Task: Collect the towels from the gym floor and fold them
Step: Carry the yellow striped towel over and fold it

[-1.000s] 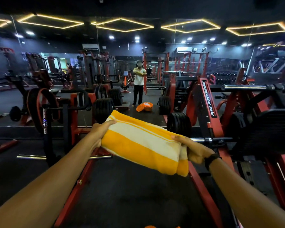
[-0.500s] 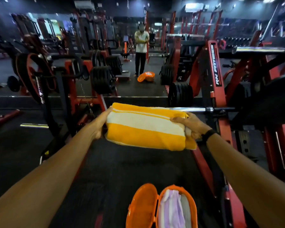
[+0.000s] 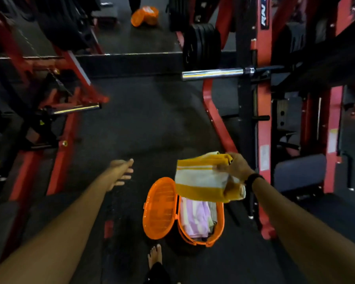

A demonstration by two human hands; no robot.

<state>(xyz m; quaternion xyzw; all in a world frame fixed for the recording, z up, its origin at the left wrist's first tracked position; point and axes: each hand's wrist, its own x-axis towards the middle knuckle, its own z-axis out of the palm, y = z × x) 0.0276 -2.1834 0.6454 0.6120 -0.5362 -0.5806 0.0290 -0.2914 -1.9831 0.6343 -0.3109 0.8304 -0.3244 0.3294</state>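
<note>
One hand has the towel point(image 3: 201, 178) now: the right hand point(image 3: 235, 168) grips the folded yellow-and-white stripe at its right edge, fingers curled over the top fold and thumb tucked beneath, so the bundle hangs in the air directly above the open basket point(image 3: 201, 241). Left hand point(image 3: 121, 173) is free, stretched forward over the dark floor point(image 3: 143, 119) with fingers spread and relaxed, holding nothing, well apart from the towel. Down below, the orange basket sits on the floor with its lid point(image 3: 159, 209) swung open to the left, standing on edge beside the rim. Inside lies a lilac towel point(image 3: 195, 218), folded, with paler cloth beside it that is too blurred to make out. Bare foot point(image 3: 155, 255) planted just this side of the basket. Black band point(image 3: 253, 179) on the right wrist. Either side, red machine frames hem in the aisle; a chrome bar point(image 3: 213, 73) juts in from the right, and a stack of black plates point(image 3: 201, 47) hangs just above it. Far up the aisle, a second orange basket point(image 3: 145, 16) rests on the raised floor, well apart from everything near the hands.
</note>
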